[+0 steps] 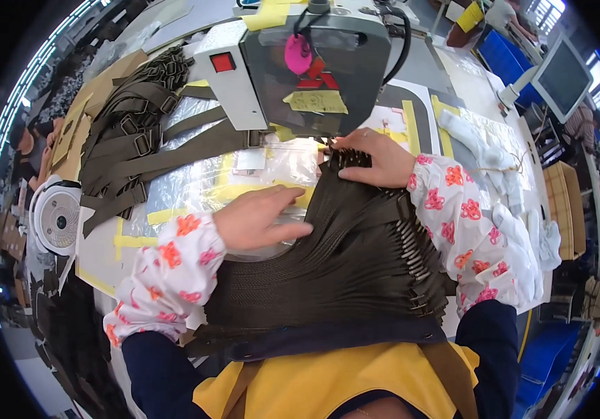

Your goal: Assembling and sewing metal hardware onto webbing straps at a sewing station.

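A thick stack of dark olive webbing straps [279, 286] lies across my lap and up onto the sewing machine's work surface. Metal buckles [411, 251] line its right side in a row. At the stack's upper end, just below the machine head, my right hand [380, 160] has its thumb and fingers closed on the straps. My left hand [258, 218] is at the stack's left edge, thumb and forefinger apart, with nothing held. Its thumb tip comes up to the webbing. The sewing machine [314, 77] hides the needle area in part.
A heap of buckled straps [129, 140] fills the table's left side. White gloves or cloths [492, 157] lie at the right. A white fan [59, 218] stands far left, a screen [562, 77] far right. Yellow tape [409, 126] marks the table. Other people are in the background.
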Action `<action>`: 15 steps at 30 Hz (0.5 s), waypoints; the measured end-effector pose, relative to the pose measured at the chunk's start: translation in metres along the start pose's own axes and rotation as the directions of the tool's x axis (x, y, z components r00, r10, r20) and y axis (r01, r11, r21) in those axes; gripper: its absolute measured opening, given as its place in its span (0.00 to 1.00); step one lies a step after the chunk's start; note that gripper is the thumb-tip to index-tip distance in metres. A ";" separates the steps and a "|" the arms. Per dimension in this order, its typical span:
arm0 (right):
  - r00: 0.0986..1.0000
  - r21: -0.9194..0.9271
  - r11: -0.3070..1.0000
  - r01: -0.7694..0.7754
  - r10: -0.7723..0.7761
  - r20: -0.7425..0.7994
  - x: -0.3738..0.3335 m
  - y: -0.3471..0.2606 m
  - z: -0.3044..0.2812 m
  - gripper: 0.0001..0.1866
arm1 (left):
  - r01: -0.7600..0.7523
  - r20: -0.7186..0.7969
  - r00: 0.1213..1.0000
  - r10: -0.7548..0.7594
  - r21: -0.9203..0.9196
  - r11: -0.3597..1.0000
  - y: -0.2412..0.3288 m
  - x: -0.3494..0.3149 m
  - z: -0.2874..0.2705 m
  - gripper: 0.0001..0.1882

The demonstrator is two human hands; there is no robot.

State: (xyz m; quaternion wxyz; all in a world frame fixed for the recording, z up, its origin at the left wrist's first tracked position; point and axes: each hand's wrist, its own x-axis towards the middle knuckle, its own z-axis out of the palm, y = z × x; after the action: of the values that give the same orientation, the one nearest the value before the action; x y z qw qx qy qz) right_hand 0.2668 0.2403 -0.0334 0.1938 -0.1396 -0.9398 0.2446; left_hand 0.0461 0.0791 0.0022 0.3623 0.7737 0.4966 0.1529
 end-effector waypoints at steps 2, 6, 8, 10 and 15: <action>0.996 0.029 0.996 -0.081 0.080 0.032 -0.002 -0.007 0.002 0.25 | -0.027 -0.087 0.996 0.020 -0.080 0.996 -0.007 0.029 0.026 0.25; 0.928 0.203 0.931 -0.302 0.239 0.284 -0.023 -0.029 -0.020 0.23 | -0.179 -0.162 0.973 0.166 -0.071 0.981 0.004 0.049 0.079 0.21; 0.953 0.180 0.954 -0.239 0.195 0.232 -0.050 -0.044 -0.025 0.24 | -0.206 -0.094 0.976 0.195 -0.124 0.971 0.019 0.045 0.088 0.21; 0.944 0.121 0.955 -0.270 0.237 0.231 -0.064 -0.057 -0.030 0.24 | -0.222 -0.034 0.975 0.220 -0.160 0.962 0.030 0.043 0.092 0.21; 0.895 -0.094 0.945 -0.313 0.327 0.303 -0.048 -0.046 -0.051 0.22 | -0.262 -0.063 0.964 0.258 -0.072 0.962 0.030 0.054 0.090 0.23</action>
State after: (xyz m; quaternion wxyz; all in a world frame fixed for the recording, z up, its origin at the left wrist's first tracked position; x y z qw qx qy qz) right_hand 0.3238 0.2055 0.0172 -0.0040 -0.2556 -0.9277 0.2720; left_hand 0.1448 0.0826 -0.0456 0.3563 0.8129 0.3938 0.2390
